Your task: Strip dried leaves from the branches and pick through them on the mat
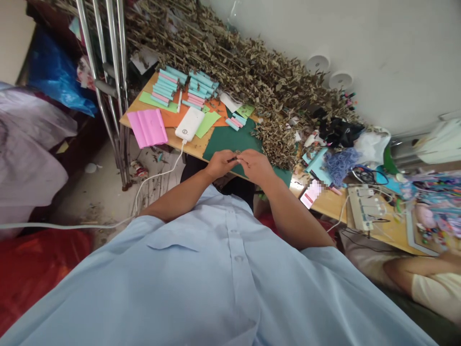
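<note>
My left hand point(220, 164) and my right hand point(256, 167) meet over the front edge of a green mat point(225, 142). Both are closed, fingertips pinched together around something small and dark that is mostly hidden; I cannot make out its kind. Just right of my right hand lies a loose heap of dried leaves point(279, 142). Beyond my hands, a few short blue and pink paper rolls point(236, 121) rest on the mat's far edge. A white power bank point(189, 123) with a cable plugged in lies to the left of the mat.
Stacks of blue and pink rolls point(166, 86) and a pink sheet point(147, 128) cover the table's left. Dried stalks point(230, 53) line the wall. Crutches point(111, 72) stand at left. A phone point(311, 193) and power strip point(360, 209) lie right, near another person's arm point(414, 269).
</note>
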`<state>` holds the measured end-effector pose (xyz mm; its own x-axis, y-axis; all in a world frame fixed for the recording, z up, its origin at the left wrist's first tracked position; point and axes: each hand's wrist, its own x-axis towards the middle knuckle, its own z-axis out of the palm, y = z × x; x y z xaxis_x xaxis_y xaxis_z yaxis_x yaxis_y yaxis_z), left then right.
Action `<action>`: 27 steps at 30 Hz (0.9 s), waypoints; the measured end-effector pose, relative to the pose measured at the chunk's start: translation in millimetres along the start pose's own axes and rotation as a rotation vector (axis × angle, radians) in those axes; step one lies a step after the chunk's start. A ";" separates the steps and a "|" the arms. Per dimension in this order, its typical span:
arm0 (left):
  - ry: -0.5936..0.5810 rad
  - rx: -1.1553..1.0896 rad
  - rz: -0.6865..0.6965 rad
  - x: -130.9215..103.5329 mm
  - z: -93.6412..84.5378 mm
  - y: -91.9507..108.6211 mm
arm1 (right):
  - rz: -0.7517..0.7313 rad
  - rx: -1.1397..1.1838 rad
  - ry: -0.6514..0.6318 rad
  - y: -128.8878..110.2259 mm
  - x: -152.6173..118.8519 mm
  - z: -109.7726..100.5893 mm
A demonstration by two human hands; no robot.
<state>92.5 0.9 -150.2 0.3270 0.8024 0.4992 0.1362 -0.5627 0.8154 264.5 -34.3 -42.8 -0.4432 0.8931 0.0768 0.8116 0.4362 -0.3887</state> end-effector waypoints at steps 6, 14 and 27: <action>-0.001 -0.031 -0.011 -0.6 2.0 -1.8 | 0.064 0.035 0.020 -3.2 3.1 -3.9; -0.005 -0.026 0.003 -2.0 4.7 -5.9 | -0.007 0.029 -0.011 1.8 2.2 -6.0; 0.023 -0.038 0.022 -0.2 3.2 0.7 | -0.078 -0.072 -0.187 -2.2 18.0 -17.3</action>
<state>95.6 -0.3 -150.7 0.3078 0.7944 0.5236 0.0929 -0.5728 0.8144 261.3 -17.2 -24.7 -0.5630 0.8235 -0.0699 0.7944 0.5158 -0.3208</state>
